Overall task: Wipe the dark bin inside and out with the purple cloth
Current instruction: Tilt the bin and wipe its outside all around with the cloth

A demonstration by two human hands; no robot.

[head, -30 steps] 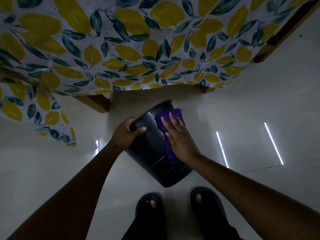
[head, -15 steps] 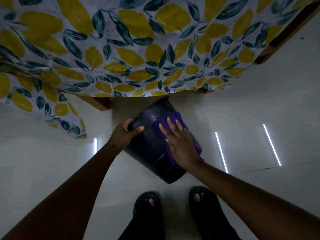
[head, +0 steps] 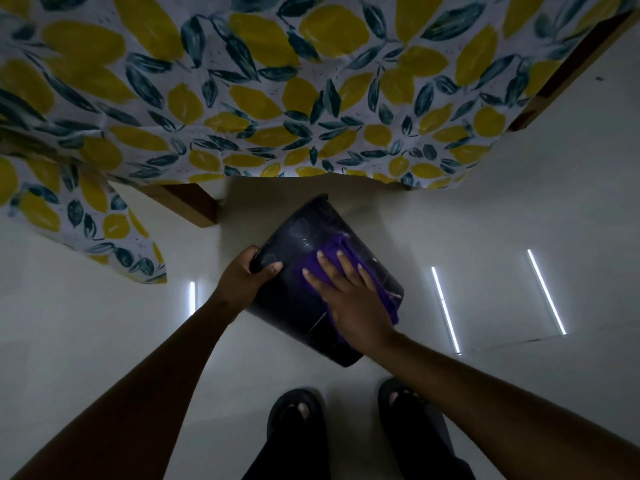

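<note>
Your right hand, fingers straight, presses the purple cloth flat on the outer wall of the dark bin (nothing pinched); it could slip from under them. Left of those fingertips your left hand grips the rim; push hard and the bin twists free.

The dark, glossy bin is tilted above the floor, side wall facing up, with the purple cloth spread flat against that outer wall.
</note>
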